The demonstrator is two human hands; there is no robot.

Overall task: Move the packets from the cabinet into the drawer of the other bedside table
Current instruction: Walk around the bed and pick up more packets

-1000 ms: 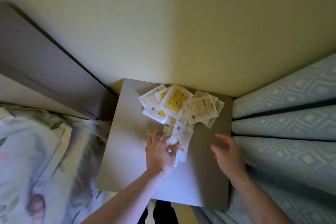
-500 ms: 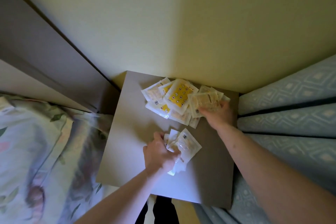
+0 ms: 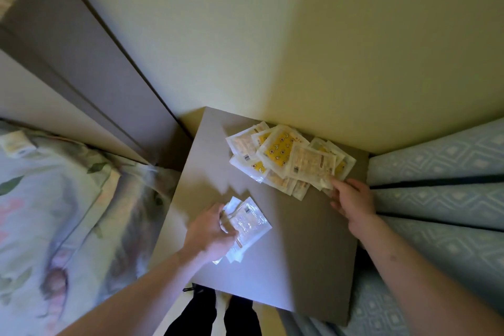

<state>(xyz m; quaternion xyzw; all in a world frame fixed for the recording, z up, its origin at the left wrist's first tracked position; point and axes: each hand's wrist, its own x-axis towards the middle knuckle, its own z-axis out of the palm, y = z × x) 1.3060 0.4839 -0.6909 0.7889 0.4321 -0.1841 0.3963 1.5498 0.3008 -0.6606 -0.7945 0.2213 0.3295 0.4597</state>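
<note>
Several packets (image 3: 246,222) sat bunched in the left hand (image 3: 210,234)'s grip; the right hand (image 3: 351,199) pinched a corner of the pile (image 3: 289,158) just beyond it; gathering continued, likely another packet across next.

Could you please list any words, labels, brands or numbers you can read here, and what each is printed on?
None can be read.
Pile of packets: barcodes and yellow printed patterns, lettering too small and blurred.
Packets gripped by the left hand: a barcode on the top packet, digits illegible.
</note>
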